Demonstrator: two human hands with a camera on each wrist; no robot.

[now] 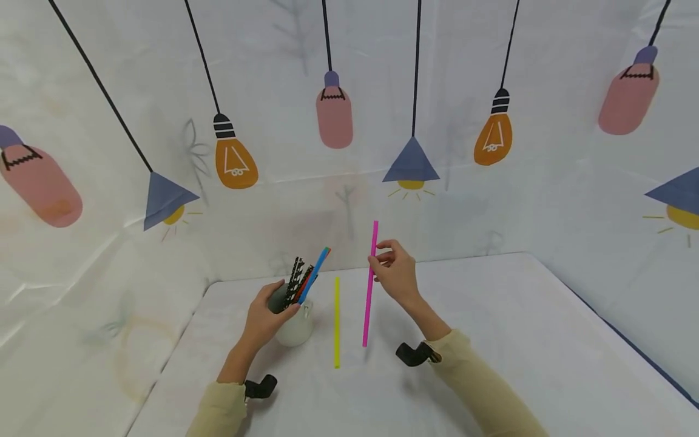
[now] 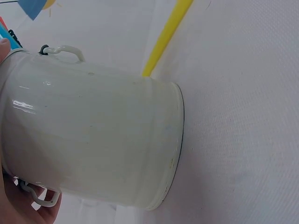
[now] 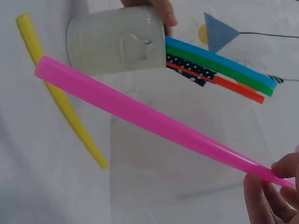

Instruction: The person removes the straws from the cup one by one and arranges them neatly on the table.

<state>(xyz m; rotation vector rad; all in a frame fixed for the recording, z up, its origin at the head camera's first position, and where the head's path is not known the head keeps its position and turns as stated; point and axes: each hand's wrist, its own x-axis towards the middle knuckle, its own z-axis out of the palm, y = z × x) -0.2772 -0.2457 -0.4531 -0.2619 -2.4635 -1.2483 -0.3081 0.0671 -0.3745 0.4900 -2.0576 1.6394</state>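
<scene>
My left hand point(image 1: 261, 318) grips the rim of a white enamel pot point(image 1: 295, 331), thumb on the near side and fingers round the far side. Small loop handles stick out from the pot's wall in the left wrist view. Out of its mouth lean several straws: a blue straw point(image 1: 314, 276), a green straw point(image 3: 219, 67), an orange straw point(image 3: 240, 88) and black-and-white patterned ones point(image 3: 191, 66). To the right, my right hand point(image 1: 397, 272) pinches a pink straw point(image 1: 369, 303) near its upper end, holding it nearly upright. Between pot and pink straw lies a yellow straw point(image 1: 337, 328).
A white cloth covers the table point(image 1: 491, 340), whose back edge meets a white sheet wall point(image 1: 284, 224) printed with hanging lamps and bulbs. Black wrist cameras point(image 1: 413, 354) jut from both sleeves.
</scene>
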